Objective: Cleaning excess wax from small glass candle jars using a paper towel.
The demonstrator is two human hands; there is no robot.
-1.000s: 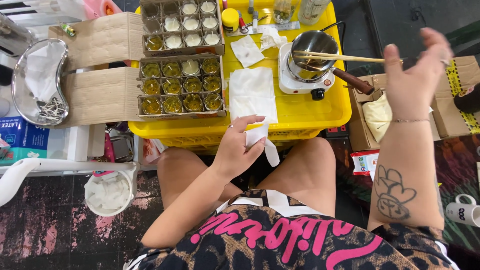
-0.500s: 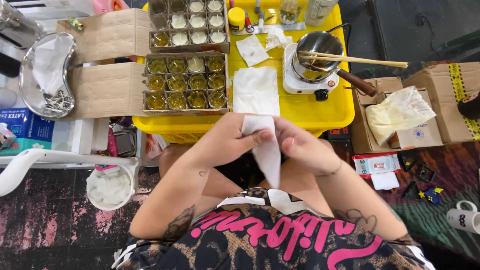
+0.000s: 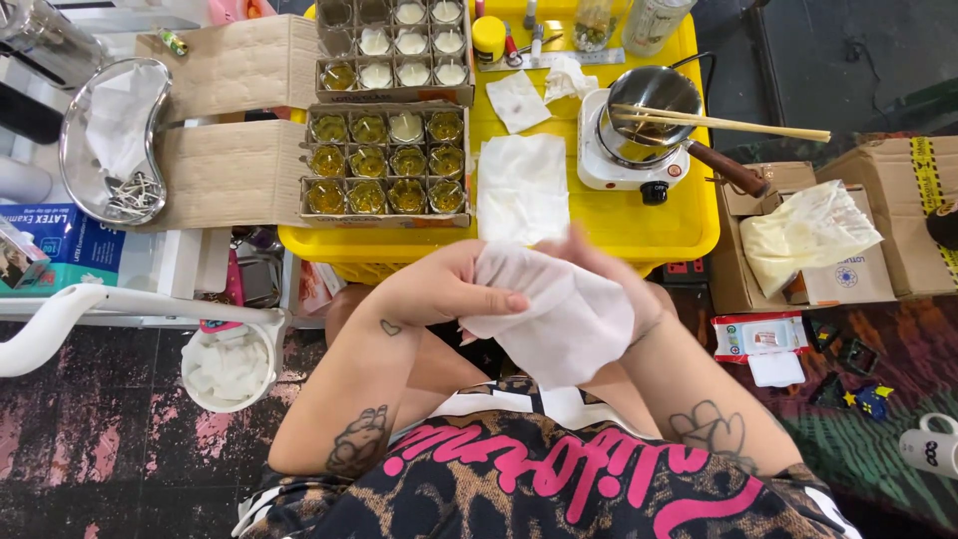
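A white paper tissue (image 3: 559, 319) is spread over my right hand (image 3: 624, 279), which lies mostly hidden under it. My left hand (image 3: 439, 289) pinches the tissue's left edge with thumb on top. Both hands are over my lap, just in front of the yellow tray table (image 3: 619, 225). On the tray sit a cardboard box of small glass jars with amber filling (image 3: 384, 165), a second box of jars with white filling (image 3: 399, 45), a flat white tissue (image 3: 524, 185), and a small white hot plate with a metal pot (image 3: 639, 130) and wooden chopsticks (image 3: 738, 125) across it.
A metal kidney dish (image 3: 95, 140) with wicks and tissue sits at left beside a blue box (image 3: 50, 235). A white tub (image 3: 230, 364) stands on the floor. Cardboard boxes (image 3: 878, 200) with a plastic bag (image 3: 808, 230), a wipes pack (image 3: 758, 334) and a mug (image 3: 928, 449) lie at right.
My right hand came down from the raised position at right to meet my left hand. The tissue went from hanging in my left hand to being spread over my right hand.
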